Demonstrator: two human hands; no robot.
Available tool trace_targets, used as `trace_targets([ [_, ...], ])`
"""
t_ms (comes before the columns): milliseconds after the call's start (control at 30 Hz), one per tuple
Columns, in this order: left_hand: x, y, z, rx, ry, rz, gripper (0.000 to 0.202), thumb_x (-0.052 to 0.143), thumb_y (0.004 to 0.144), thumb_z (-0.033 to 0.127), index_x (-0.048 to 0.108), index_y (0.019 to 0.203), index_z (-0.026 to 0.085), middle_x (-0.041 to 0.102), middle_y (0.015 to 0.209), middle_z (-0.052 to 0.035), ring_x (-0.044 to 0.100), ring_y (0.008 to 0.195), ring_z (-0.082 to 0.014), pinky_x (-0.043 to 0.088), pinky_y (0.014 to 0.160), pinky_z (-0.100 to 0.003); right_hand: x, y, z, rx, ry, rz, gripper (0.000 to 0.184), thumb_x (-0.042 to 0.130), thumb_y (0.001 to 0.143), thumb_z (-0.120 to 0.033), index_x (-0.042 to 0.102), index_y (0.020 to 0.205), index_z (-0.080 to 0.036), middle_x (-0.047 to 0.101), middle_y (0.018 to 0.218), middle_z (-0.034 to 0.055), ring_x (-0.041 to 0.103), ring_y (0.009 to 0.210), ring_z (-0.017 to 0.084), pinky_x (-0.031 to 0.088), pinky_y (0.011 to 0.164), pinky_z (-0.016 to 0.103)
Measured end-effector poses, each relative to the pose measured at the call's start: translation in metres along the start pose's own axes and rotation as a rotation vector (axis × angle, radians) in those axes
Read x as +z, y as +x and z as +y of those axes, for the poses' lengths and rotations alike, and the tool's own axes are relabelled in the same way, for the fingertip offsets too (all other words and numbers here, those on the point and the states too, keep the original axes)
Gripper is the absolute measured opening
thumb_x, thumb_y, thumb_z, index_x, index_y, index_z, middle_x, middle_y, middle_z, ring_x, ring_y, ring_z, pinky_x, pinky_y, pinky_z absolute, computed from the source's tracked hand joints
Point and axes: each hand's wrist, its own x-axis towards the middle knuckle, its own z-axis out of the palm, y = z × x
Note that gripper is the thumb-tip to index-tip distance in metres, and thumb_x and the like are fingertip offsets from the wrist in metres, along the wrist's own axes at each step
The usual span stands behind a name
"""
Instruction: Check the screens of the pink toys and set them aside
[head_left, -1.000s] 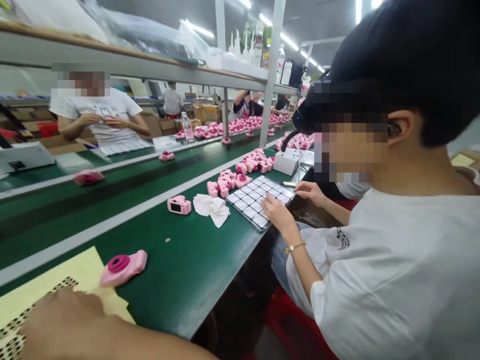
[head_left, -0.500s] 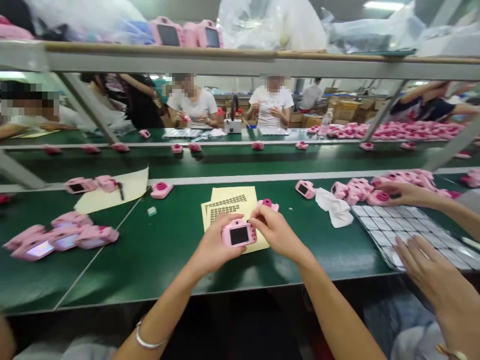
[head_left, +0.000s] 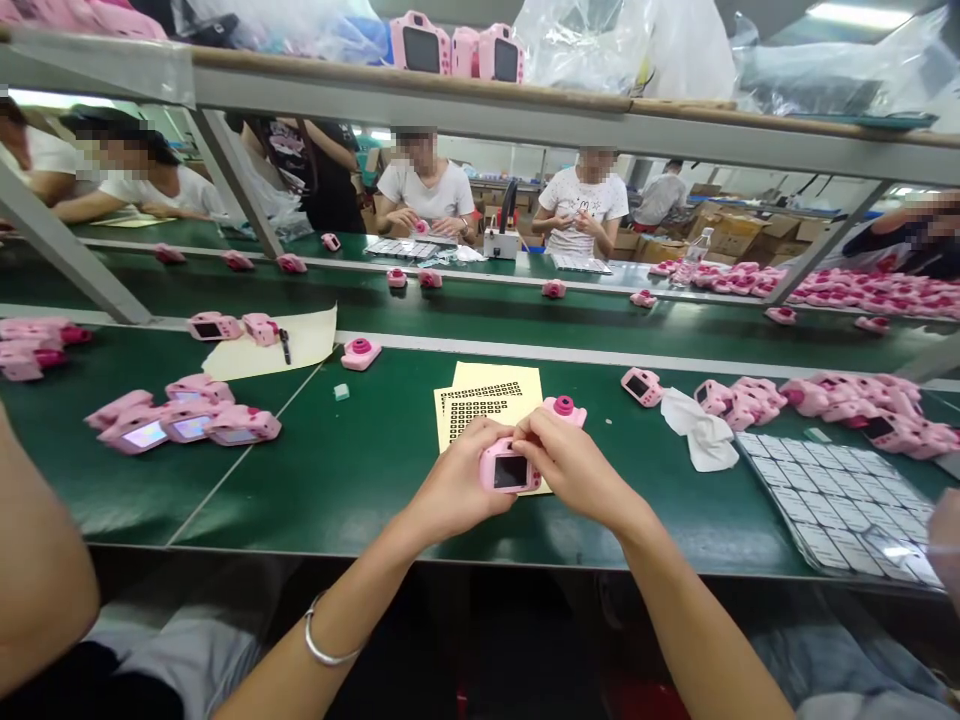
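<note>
Both my hands hold one small pink toy camera (head_left: 508, 471) just above the green table (head_left: 360, 480), its dark screen facing me. My left hand (head_left: 459, 487) grips its left side with curled fingers. My right hand (head_left: 572, 466) wraps its right side and top. Right behind them lie yellow sheets printed with rows of small black stickers (head_left: 484, 404). A second pink camera (head_left: 564, 409) stands lens-up beside the sheets, just beyond my right hand.
Several pink cameras (head_left: 180, 422) lie at left, and a heap (head_left: 825, 400) at right beside a white cloth (head_left: 701, 437). A tray of small clear panels (head_left: 840, 500) sits at right. Conveyor lanes, workers opposite, a shelf overhead, and a neighbour's arm (head_left: 37, 560) at left.
The view swung from the right-hand neighbour to my own work. Over the last half second both hands closed more tightly round the camera, and the neighbour's hands left the tray.
</note>
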Motion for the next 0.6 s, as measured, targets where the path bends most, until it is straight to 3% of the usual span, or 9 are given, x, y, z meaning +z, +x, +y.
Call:
trace_targets([
  [233, 0.005, -0.001, 0.007, -0.011, 0.115, 0.019, 0.05, 0.062, 0.067, 0.01, 0.059, 0.114, 0.026, 0.055, 0.116, -0.0011, 0.058, 0.1, -0.0141, 0.048, 0.084, -0.025, 0.001, -0.003, 0.005, 0.002, -0.062, 0.046, 0.014, 0.046, 0.095, -0.025, 0.052, 0.084, -0.018, 0.059, 0.09, 0.0019, 0.05, 0.076, 0.012, 0.034, 0.067, 0.026],
  [367, 0.009, -0.004, 0.011, 0.048, 0.194, 0.017, 0.05, 0.053, 0.075, 0.007, 0.057, 0.121, 0.028, 0.052, 0.128, -0.002, 0.057, 0.111, -0.014, 0.048, 0.092, -0.025, 0.003, -0.006, 0.011, 0.166, 0.098, 0.152, 0.024, 0.065, 0.084, -0.038, 0.051, 0.088, -0.019, 0.059, 0.087, 0.0001, 0.05, 0.07, 0.011, 0.035, 0.062, 0.024],
  [500, 0.013, 0.003, 0.008, 0.042, -0.023, -0.084, 0.049, 0.069, 0.077, 0.027, 0.056, 0.125, 0.03, 0.051, 0.135, -0.0012, 0.05, 0.127, -0.0167, 0.042, 0.11, -0.025, 0.005, -0.009, 0.016, 0.144, 0.296, 0.07, 0.029, 0.067, 0.08, -0.042, 0.055, 0.09, -0.018, 0.06, 0.084, -0.0018, 0.054, 0.071, 0.009, 0.04, 0.062, 0.021],
  [567, 0.017, 0.011, 0.005, -0.109, -0.207, -0.157, 0.049, 0.067, 0.079, 0.045, 0.058, 0.124, 0.029, 0.052, 0.136, -0.0016, 0.051, 0.127, -0.0191, 0.046, 0.107, -0.026, -0.003, -0.004, 0.028, 0.115, 0.357, -0.049, 0.03, 0.064, 0.083, -0.045, 0.058, 0.09, -0.017, 0.062, 0.083, -0.001, 0.056, 0.072, 0.009, 0.042, 0.062, 0.019],
  [600, 0.019, 0.014, 0.002, -0.213, -0.304, -0.168, 0.048, 0.062, 0.081, 0.052, 0.06, 0.123, 0.029, 0.053, 0.136, -0.002, 0.053, 0.126, -0.0202, 0.05, 0.103, -0.026, -0.012, -0.001, 0.039, 0.153, 0.356, -0.05, 0.033, 0.062, 0.085, -0.049, 0.06, 0.092, -0.017, 0.063, 0.083, -0.0006, 0.057, 0.07, 0.009, 0.043, 0.061, 0.019],
])
